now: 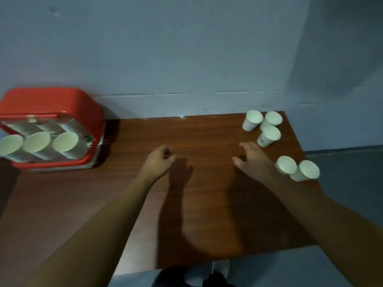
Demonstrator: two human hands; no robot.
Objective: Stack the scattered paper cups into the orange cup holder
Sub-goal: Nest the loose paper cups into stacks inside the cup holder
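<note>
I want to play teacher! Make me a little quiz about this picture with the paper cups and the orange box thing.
1. Count: how many loose paper cups are on the table?
2. True or false: the right hand is holding a cup.
3. Pick one: the orange cup holder is A) on the person's left, B) on the person's right, C) between the two hands.
Key: 1. five; 2. false, it holds nothing, and neither does the left hand; 3. A.
</note>
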